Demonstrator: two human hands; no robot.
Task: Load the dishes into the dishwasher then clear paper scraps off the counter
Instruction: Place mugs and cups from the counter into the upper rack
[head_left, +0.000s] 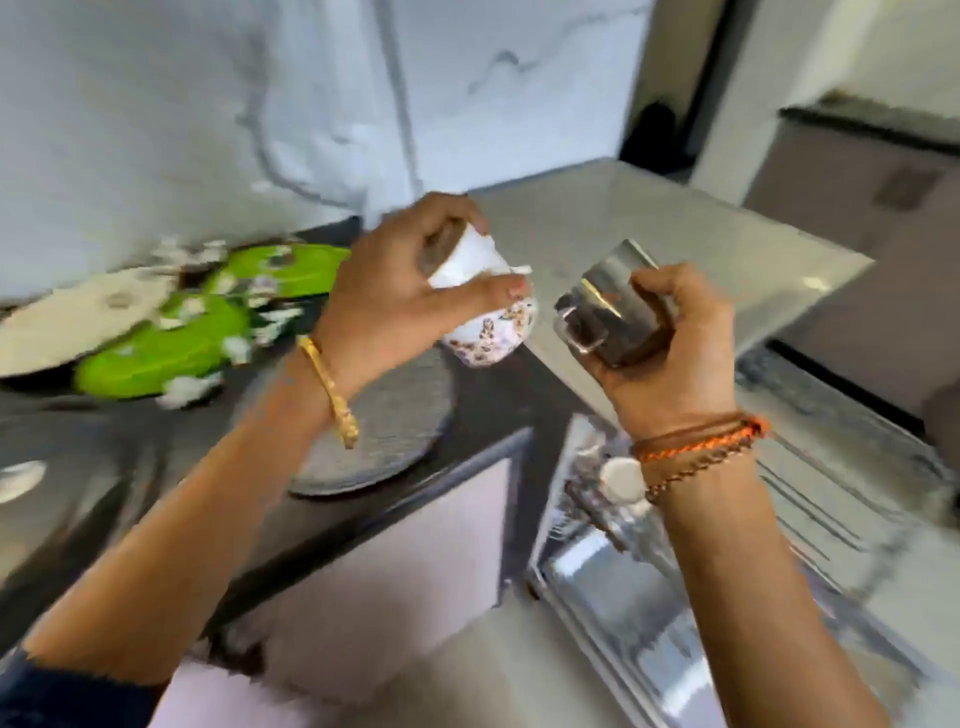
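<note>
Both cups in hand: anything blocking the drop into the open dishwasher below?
Nothing visible. The left hand holds the floral cup, the right hand holds the steel cup. Both are above the open dishwasher, with only the right forearm crossing that space. The rack is too blurred to judge free slots.

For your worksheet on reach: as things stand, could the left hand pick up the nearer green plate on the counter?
Probably not yet. The left hand already grips a floral cup, so it has no free fingers. The green plate itself lies open on the counter, with only paper scraps scattered on it.
</note>
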